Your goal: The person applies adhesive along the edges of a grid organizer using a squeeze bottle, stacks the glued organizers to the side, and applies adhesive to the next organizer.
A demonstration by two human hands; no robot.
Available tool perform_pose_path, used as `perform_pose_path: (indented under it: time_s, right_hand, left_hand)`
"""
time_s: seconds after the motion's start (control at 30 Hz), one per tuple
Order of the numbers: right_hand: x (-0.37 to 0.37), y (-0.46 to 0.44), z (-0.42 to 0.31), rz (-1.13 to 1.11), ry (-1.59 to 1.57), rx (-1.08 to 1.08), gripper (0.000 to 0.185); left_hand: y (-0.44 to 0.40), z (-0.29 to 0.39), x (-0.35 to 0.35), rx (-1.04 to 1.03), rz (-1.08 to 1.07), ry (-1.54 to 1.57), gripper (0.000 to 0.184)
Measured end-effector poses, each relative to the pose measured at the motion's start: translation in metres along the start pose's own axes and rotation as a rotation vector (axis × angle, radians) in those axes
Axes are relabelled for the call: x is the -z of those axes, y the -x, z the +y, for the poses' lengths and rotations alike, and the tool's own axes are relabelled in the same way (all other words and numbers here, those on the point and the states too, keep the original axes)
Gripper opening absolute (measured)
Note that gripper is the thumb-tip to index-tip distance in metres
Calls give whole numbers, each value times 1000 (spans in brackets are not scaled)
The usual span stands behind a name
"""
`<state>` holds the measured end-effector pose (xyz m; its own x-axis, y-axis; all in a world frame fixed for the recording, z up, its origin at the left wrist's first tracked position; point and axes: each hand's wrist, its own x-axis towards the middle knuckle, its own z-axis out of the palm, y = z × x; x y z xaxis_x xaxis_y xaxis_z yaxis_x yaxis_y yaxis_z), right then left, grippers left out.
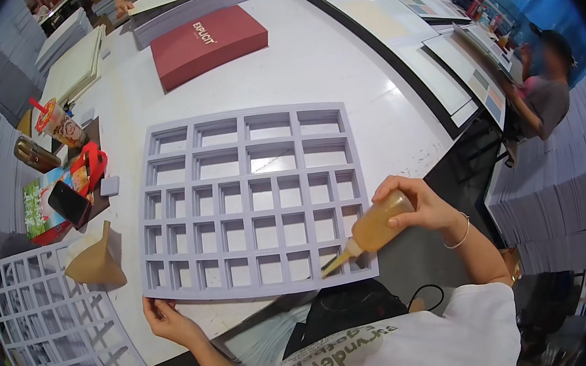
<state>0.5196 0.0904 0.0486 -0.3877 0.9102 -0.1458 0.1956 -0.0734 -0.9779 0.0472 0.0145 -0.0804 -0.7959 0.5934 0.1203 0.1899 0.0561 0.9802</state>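
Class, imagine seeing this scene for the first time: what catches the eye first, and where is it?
The large pale grid frame dominates the middle of the white table, with the right hand tilting an amber bottle at its near right corner. Beyond it lies a dark red box lettered EXPLICIT. To the left, a cup with a red straw stands out.

"EXPLICIT", pale capitals, on the red box (210, 49) lying on the white bench (322, 57); smaller line below the word, too small to read; dark lettering upside down on the white shirt (428, 355), curved and partly hidden, wording unsure; print on the drink cup (61, 125), can't make out any words.
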Motion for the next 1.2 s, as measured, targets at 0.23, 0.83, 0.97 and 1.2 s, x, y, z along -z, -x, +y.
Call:
perform_pose_path:
  time_s: [0.23, 0.83, 0.97, 1.2]
  right_hand:
    - [95, -36, 12, 554, -151, 128, 47]
    - [153, -51, 24, 457, 18, 92, 42]
    - [130, -13, 17, 417, 65, 88, 39]
    - [89, 51, 16, 331, 83, 17, 40]
  left_hand:
    - [3, 2, -3, -14, 31, 10, 30]
    - [3, 4, -6, -3, 52, -21, 30]
    - [-1, -3, -4, -6, 43, 8, 30]
    - [-3, -3, 3, 39, 14, 34, 31]
